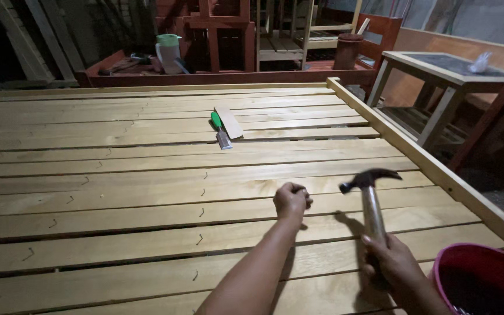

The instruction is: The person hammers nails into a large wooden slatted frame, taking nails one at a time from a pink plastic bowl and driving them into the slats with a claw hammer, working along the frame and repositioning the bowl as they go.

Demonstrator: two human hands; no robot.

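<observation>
My right hand (391, 263) grips the metal handle of a claw hammer (370, 185), whose head is raised a little above the wooden slats (147, 175). My left hand (291, 200) rests on a slat just left of the hammer head, fingers pinched together as if on a small nail; the nail itself is too small to make out. Both forearms reach in from the bottom edge.
A green-handled chisel (220, 129) and a small flat wood piece (228, 121) lie on the slats farther back. A pink bucket (480, 280) sits at the bottom right. The bed frame rail (438, 169) runs along the right. Wooden furniture, a small table (438, 70) and a jug (168, 51) stand beyond.
</observation>
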